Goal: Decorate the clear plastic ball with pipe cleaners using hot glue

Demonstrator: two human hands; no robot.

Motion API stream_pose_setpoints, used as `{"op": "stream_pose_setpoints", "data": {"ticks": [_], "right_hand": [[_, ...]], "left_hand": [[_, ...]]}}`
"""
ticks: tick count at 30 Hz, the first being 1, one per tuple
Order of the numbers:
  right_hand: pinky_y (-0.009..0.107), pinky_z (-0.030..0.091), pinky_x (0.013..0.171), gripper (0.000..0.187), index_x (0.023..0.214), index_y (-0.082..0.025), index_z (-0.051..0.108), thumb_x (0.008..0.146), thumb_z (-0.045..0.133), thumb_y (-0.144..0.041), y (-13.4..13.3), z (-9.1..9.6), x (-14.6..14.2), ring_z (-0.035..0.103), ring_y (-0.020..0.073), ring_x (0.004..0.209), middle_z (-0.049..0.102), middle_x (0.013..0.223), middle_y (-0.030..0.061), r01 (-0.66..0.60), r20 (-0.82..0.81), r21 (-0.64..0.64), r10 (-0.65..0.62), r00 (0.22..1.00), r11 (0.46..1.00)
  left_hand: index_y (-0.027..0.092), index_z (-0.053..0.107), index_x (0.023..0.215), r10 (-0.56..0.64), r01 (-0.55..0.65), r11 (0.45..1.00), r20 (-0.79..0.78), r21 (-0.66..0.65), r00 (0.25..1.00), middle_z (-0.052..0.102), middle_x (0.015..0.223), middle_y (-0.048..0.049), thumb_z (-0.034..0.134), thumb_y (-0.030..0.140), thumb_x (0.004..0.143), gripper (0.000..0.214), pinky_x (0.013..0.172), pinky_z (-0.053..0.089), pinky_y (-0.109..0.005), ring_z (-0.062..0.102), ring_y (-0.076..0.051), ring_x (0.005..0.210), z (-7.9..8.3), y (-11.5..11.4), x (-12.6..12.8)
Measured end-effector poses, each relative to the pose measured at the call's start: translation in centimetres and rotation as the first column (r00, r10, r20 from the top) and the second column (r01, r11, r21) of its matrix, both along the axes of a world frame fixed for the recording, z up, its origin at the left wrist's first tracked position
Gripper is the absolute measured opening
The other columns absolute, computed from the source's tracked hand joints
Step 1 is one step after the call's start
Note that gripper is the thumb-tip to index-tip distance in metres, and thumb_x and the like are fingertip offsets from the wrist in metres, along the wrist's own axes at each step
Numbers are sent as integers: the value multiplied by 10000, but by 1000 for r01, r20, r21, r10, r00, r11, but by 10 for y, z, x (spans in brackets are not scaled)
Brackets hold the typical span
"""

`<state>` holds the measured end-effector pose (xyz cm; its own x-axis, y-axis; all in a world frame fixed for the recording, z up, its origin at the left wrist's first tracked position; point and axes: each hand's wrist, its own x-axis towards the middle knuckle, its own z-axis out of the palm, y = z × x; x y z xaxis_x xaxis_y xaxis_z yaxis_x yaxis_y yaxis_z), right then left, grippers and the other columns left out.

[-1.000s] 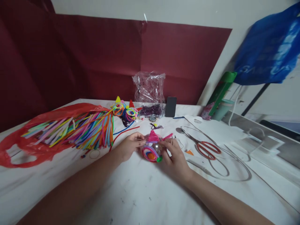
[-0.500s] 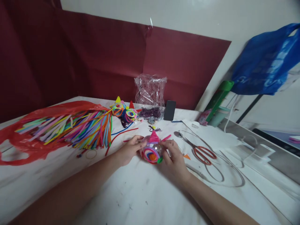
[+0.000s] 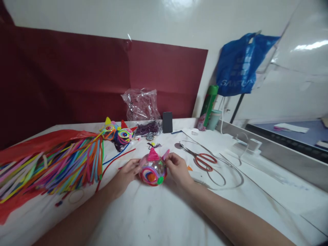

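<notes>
A clear round ball (image 3: 162, 167) decorated with coiled pipe cleaners rests on the table between my hands. On its front are a ringed eye (image 3: 150, 175) with an orange centre and a green dot (image 3: 160, 180). A bright pink cone (image 3: 153, 154) stands on top. My left hand (image 3: 128, 172) is closed against the ball's left side, steadying it. My right hand (image 3: 177, 168) pinches a small pink fuzzy piece (image 3: 166, 154) at the ball's upper right. Whether that piece touches the ball, I cannot tell.
Orange-handled scissors (image 3: 205, 162) and a looped pale cable (image 3: 242, 177) lie right. Two decorated balls (image 3: 124, 135) and many colourful pipe cleaners (image 3: 77, 160) on a red plastic bag (image 3: 48, 138) lie left. Behind stand a dark phone (image 3: 167, 122) and clear plastic packaging (image 3: 142, 104).
The view has swung right, so everything sits further left in the picture. The pink piece in my right hand now stands more upright, closer to the ball. My left hand stays on the ball.
</notes>
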<state>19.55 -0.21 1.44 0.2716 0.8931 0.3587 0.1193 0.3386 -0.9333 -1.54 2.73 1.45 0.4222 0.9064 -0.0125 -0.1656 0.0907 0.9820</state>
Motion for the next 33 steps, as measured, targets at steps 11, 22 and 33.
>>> {"op": "stream_pose_setpoints", "data": {"ticks": [11, 22, 33], "right_hand": [[257, 409, 587, 94, 699, -188, 585, 658, 550, -265, 1, -1, -5, 515, 137, 620, 575, 642, -22, -116, -137, -44, 109, 985, 992], [267, 444, 628, 109, 717, -186, 613, 626, 578, -234, 1, 2, -6, 549, 134, 638, 622, 663, -17, -243, -294, -51, 218, 930, 969], [276, 459, 649, 99, 738, -182, 630, 685, 631, -266, 1, -9, -6, 564, 145, 669, 623, 689, -10, -241, -203, -49, 226, 953, 969]], "left_hand": [[229, 413, 1376, -108, 105, 975, 3, 194, 994, 526, 1386, -140, 862, 347, 558, 941, 1022, 430, -447, 503, -361, 1254, -18, 8, 2], [263, 302, 1426, -53, 68, 985, -97, 156, 994, 530, 1378, -149, 891, 298, 478, 1117, 969, 480, -423, 552, -360, 1204, -10, 1, -4], [237, 254, 1452, 60, -27, 963, -115, 268, 992, 489, 1395, -163, 882, 313, 477, 1161, 988, 461, -427, 531, -351, 1220, -20, 2, -1]]}}
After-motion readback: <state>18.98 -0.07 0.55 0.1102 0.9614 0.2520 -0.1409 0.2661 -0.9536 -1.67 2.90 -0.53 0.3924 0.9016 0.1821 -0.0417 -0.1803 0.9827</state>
